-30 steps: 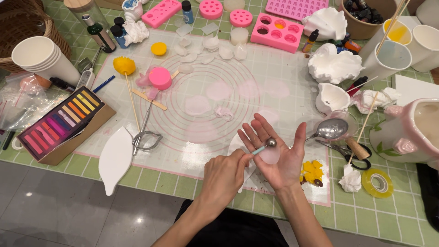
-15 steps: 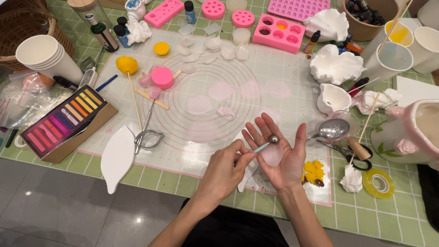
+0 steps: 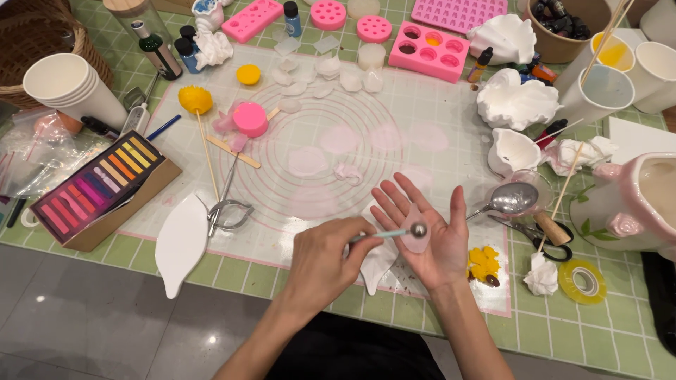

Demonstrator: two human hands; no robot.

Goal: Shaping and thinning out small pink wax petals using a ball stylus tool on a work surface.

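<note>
A pale pink petal [image 3: 417, 238] lies on the flat, open right hand [image 3: 427, 236] above the bench [image 3: 605, 331]; the left hand [image 3: 325, 264] pinches a ball-tipped tool [image 3: 394, 233] against it. Right of the petal, a glass bowl [image 3: 529, 184] holds a spoon [image 3: 510, 200].

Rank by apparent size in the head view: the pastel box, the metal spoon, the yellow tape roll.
1. pastel box
2. metal spoon
3. yellow tape roll
Spoon and roll are fairly close; the roll lies nearer the camera.
</note>
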